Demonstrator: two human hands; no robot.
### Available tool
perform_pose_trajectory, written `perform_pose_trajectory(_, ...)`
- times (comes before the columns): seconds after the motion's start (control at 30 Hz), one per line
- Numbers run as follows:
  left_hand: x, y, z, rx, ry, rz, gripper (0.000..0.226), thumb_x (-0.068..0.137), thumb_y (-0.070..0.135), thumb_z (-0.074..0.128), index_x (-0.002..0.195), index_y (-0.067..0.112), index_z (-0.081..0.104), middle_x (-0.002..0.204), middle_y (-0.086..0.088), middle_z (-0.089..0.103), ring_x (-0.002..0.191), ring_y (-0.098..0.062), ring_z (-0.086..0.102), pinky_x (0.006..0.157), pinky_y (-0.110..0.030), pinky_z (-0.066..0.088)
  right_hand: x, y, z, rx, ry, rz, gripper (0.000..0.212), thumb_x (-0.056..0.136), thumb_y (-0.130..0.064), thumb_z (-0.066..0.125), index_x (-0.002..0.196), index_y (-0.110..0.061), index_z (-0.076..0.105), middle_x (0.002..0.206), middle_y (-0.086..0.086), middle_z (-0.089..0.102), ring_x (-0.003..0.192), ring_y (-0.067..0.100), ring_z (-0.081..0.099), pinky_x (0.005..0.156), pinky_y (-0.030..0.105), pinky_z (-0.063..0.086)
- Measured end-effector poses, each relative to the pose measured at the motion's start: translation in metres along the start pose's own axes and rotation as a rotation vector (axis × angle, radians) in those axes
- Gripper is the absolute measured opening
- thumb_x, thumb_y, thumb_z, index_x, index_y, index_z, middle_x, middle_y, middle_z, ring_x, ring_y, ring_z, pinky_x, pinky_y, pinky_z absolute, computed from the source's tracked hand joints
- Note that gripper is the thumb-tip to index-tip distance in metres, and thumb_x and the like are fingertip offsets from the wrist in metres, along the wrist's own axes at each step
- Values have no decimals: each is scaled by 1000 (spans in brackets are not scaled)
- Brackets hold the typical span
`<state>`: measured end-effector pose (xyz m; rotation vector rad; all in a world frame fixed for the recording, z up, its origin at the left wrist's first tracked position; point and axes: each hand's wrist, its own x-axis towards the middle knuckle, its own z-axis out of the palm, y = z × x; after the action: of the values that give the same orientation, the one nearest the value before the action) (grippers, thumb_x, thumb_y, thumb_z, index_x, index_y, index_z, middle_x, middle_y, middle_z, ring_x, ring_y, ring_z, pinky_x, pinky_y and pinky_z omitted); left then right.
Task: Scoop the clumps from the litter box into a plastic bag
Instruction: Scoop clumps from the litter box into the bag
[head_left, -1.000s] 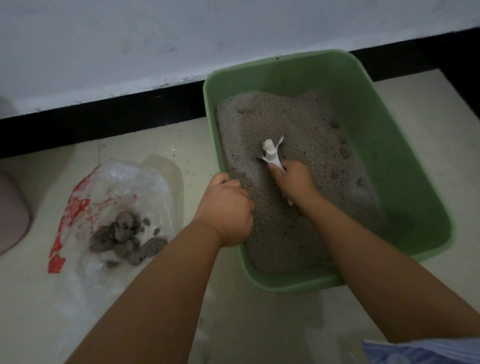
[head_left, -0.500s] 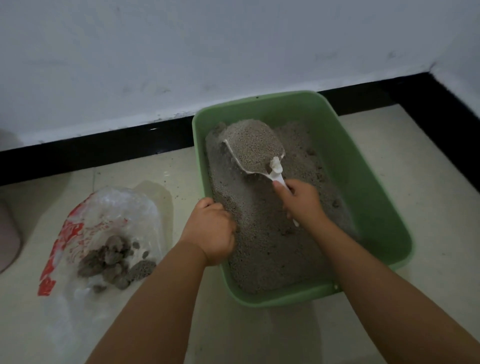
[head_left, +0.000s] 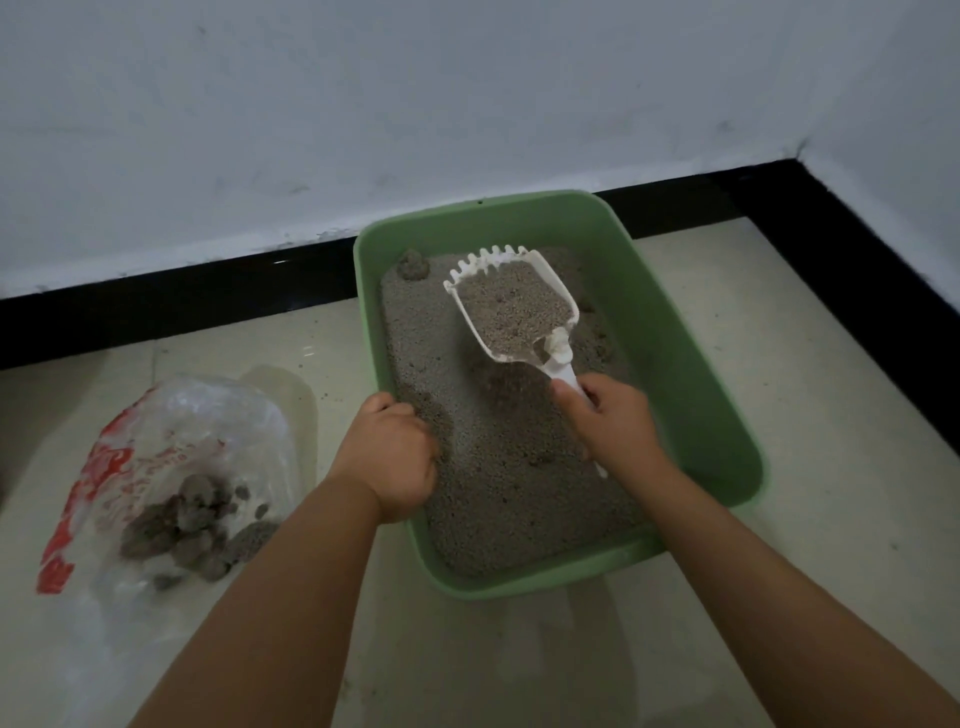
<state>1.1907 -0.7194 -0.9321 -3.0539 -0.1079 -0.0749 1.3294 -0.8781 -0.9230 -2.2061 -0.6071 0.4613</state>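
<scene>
green plastic made the litter box (head_left: 691, 374), which stood on the pale floor (head_left: 831, 364) near the black baseboard (head_left: 156, 306). the right hand (head_left: 613, 421) was clamped around the handle of the white scoop (head_left: 514, 306). the scoop was lifted above the grey litter (head_left: 509, 493) and was full of grains. one clump (head_left: 413, 265) lay in the far left corner of the box. the left hand (head_left: 395, 457) gripped the left rim with curled fingers. the plastic bag (head_left: 171, 467) lay on the floor left of the box, with grey clumps (head_left: 192, 525) inside it.
</scene>
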Motion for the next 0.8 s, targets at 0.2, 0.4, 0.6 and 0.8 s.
perform_pose_trajectory(0.2, 2, 1, 2, -10, 33, -24, 39, 57, 26, 30, 31, 16, 57, 34, 6, 50, 40, -13, 51, 63, -26, 22, 1, -11, -5, 1, -37, 0, 38, 92, -25, 53, 55, -24, 43, 53, -2, 42, 49, 16, 42, 62, 37, 48)
perform_pose_trajectory(0.4, 2, 0, -1, 8, -61, -9, 33, 57, 24, 36, 36, 14, 59, 39, 3, 53, 45, -16, 54, 65, -27, 23, 0, -16, -10, -27, -51, 12, 31, 92, -26, 52, 63, -16, 52, 54, -1, 43, 50, 19, 45, 58, 31, 47)
perform_pose_trajectory(0.6, 1, 0, 5, -1, 39, -11, 37, 55, 25, 29, 28, 15, 52, 31, 4, 46, 36, -14, 49, 61, -27, 22, 0, -11, -18, -137, -113, 87, 36, 93, -30, 49, 78, 1, 59, 53, 0, 46, 41, 13, 46, 47, 21, 38)
perform_pose_trajectory(0.8, 1, -3, 11, -12, 79, 6, 36, 55, 25, 29, 28, 16, 52, 32, 5, 46, 37, -14, 49, 61, -27, 22, -3, -5, -23, -171, -112, 113, 32, 93, -29, 50, 73, -4, 56, 49, -1, 44, 28, 4, 44, 37, 17, 36)
